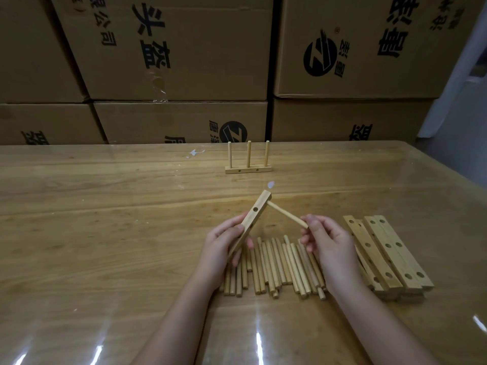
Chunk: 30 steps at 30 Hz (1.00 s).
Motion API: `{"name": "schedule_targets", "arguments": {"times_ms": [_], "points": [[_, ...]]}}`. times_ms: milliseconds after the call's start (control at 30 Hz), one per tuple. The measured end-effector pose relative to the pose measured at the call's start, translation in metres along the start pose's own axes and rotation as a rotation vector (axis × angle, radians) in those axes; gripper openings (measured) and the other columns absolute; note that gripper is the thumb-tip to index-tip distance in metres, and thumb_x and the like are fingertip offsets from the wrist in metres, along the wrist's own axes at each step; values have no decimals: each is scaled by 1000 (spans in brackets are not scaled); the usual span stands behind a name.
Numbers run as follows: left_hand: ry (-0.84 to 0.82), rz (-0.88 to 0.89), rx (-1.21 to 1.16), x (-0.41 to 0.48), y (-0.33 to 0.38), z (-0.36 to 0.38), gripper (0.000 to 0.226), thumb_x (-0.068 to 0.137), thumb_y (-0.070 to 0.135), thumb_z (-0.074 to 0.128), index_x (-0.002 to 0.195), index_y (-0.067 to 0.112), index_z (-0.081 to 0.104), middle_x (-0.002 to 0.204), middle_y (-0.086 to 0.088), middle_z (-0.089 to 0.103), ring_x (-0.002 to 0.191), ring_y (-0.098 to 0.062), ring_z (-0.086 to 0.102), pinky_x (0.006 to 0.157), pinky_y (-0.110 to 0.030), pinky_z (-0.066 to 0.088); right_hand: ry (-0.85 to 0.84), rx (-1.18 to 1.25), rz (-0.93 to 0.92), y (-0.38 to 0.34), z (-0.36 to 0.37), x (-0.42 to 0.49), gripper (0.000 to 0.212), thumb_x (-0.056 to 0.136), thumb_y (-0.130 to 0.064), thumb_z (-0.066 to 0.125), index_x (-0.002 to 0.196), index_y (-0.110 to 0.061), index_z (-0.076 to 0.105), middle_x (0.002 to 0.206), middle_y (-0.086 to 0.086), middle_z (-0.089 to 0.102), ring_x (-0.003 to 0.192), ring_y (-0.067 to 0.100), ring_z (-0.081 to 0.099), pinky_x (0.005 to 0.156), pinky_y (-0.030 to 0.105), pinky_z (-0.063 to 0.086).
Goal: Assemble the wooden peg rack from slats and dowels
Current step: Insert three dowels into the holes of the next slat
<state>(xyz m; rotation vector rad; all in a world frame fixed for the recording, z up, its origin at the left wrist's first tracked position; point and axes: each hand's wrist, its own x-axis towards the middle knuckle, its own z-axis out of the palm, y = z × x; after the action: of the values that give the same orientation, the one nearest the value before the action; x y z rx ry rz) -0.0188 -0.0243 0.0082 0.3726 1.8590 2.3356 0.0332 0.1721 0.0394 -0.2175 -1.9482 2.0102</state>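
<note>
from the head camera: the left hand [224, 248] holds a pale flat wooden slat with round holes [254, 216]; its thumb and fingers curl round the low end; the slat tilts up and away, with its top end in the air above the table; the right hand [326, 248] pinches a thin round pale wooden dowel [286, 214] by its near end, thumb and fingertips pressed on it; the far end of the dowel meets the slat near its top end; i cannot tell how deep it sits; under both hands lies a pile of loose wooden dowels [276, 264], side by side on the shiny brown wooden table [105, 206]; just right of the pile, near the right wrist, is a stack of more wooden slats with holes [390, 256]; far back on the table stands a finished small peg rack [248, 169], one slat lying flat with three dowels upright in it; behind the table are big brown cardboard boxes [184, 48] with black print
</note>
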Motion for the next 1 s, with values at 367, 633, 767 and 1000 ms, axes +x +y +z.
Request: {"name": "schedule_targets", "arguments": {"times_ms": [367, 633, 767, 1000], "points": [[-30, 31, -6, -4, 7, 2, 36, 82, 22, 51, 112, 26, 71, 63, -11, 59, 35, -9, 36, 33, -16, 30, 15, 140, 107, -1, -4, 3, 12, 87, -15, 58, 92, -11, 68, 73, 1, 70, 66, 11, 66, 57, 17, 52], [-1, 25, 37, -5, 7, 3, 35, 95, 6, 44, 116, 20, 67, 63, -10, 61, 36, -9, 38, 33, -15, 31, 27, 498, 218, -3, -4, 5, 24, 73, -16, 66, 92, -2, 69, 82, 8, 72, 76, 16, 69, 65, 19, 54], [8, 19, 19, -3, 6, 2, 34, 96, 6, 43, 119, 16, 65, 66, -11, 65, 35, -11, 41, 34, -17, 33, -13, 530, 217, -4, -3, 5, 26, 74, -14, 65, 97, -3, 69, 92, 13, 71, 87, 21, 69, 69, 20, 54], [-15, 7, 34, -2, 5, 2, 31, 96, 10, 43, 119, 16, 63, 71, -16, 68, 34, -13, 44, 34, -18, 37, -52, 565, 192, -7, -1, 5, 37, 74, -11, 63, 110, -5, 62, 99, 13, 70, 95, 23, 67, 72, 20, 54]]}}
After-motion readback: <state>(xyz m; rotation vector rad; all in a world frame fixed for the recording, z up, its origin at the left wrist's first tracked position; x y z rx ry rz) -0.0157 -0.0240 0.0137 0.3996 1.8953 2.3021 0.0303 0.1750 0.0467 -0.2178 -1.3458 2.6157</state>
